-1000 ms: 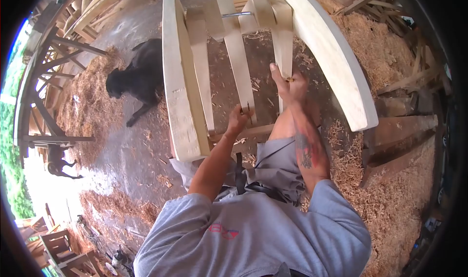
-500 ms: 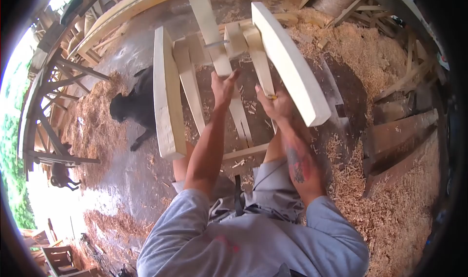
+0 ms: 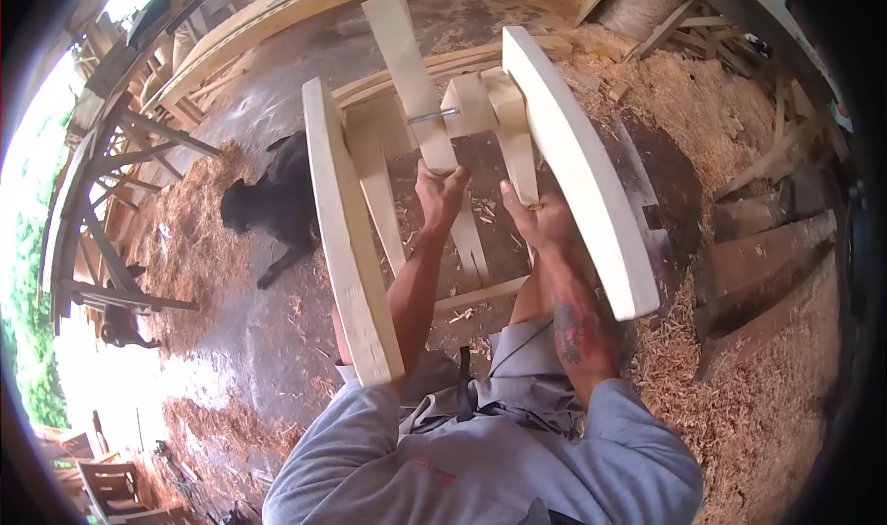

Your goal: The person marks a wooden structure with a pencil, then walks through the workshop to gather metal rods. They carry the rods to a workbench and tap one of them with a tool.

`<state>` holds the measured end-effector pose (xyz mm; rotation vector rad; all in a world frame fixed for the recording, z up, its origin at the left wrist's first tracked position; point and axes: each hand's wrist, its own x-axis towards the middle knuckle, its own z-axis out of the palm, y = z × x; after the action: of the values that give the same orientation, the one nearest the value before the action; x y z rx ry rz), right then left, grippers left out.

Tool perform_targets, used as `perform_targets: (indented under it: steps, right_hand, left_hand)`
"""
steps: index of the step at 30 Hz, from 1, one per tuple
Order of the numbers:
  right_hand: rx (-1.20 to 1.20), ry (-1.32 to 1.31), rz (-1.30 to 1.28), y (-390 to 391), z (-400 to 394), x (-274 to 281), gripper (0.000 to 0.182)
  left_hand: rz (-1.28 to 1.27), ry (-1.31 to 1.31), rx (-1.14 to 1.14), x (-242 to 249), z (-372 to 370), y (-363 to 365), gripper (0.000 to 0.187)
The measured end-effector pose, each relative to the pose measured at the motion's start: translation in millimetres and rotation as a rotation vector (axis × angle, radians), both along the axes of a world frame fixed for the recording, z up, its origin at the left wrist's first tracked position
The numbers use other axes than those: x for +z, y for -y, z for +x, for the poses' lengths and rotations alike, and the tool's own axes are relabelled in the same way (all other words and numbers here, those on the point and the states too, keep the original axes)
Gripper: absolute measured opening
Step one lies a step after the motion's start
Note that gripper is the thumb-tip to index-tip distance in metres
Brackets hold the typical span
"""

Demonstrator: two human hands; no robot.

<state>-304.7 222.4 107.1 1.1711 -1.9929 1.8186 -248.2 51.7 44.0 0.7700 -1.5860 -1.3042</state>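
In the head view, my left hand (image 3: 441, 194) is closed around the lower end of a pale flat wooden bar (image 3: 407, 59). My right hand (image 3: 543, 218) grips the near end of a tapered wooden slat (image 3: 514, 137); its fingers are partly hidden. Both pieces belong to a raw wood frame, flanked by a thick left beam (image 3: 351, 239) and a thick curved right beam (image 3: 582, 169). A thin metal rod (image 3: 432, 116) lies across the bar near the middle. The left beam passes over my left upper arm in the view.
A black dog (image 3: 277, 202) lies on the floor at left, near wood shavings (image 3: 189, 211). More shavings (image 3: 730, 414) cover the floor at right, beside stacked boards (image 3: 767, 266). Wooden trestles (image 3: 111, 220) stand at far left, and long timbers (image 3: 240, 36) lie at the back.
The frame has tipped toward me: the near ends of both thick beams sit closer and lower in view. Both hands keep their grip and have shifted slightly down and right.
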Motion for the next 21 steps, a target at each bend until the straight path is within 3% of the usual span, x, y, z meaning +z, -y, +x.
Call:
perform_targets:
  steps: [2, 7, 10, 12, 15, 17, 19, 20, 21]
  right_hand:
    - [-0.016, 0.010, 0.000, -7, 4, 8, 0.021]
    - [0.238, 0.483, -0.024, -15, -1, 0, 0.049]
    - [0.212, 0.481, 0.052, -19, 11, 14, 0.056]
    - [0.228, 0.581, -0.052, -18, 18, 21, 0.054]
    - [0.260, 0.384, -0.139, -15, 4, -1, 0.046]
    - [0.044, -0.061, 0.016, -16, 2, 3, 0.031]
    - [-0.055, -0.498, 0.165, -14, -17, -21, 0.030]
    - [0.111, 0.013, 0.003, -17, 1, 4, 0.028]
    - [0.112, 0.017, 0.008, -16, -9, 0, 0.028]
  left_hand:
    - [0.000, 0.026, -0.039, -1, 8, -7, 0.038]
    - [0.019, -0.094, -0.057, -7, 8, -12, 0.034]
    - [0.010, -0.059, -0.073, -3, 9, -10, 0.035]
    - [0.010, -0.035, -0.034, 11, 11, -17, 0.037]
    - [-0.046, 0.101, 0.012, 15, 21, -35, 0.032]
    - [0.067, -0.154, -0.146, -5, 26, -38, 0.031]
    - [0.151, -0.218, -0.191, -41, 38, -60, 0.030]
    - [0.234, -0.286, -0.251, -61, 46, -70, 0.029]
    - [0.240, -0.283, -0.249, -81, 57, -75, 0.029]
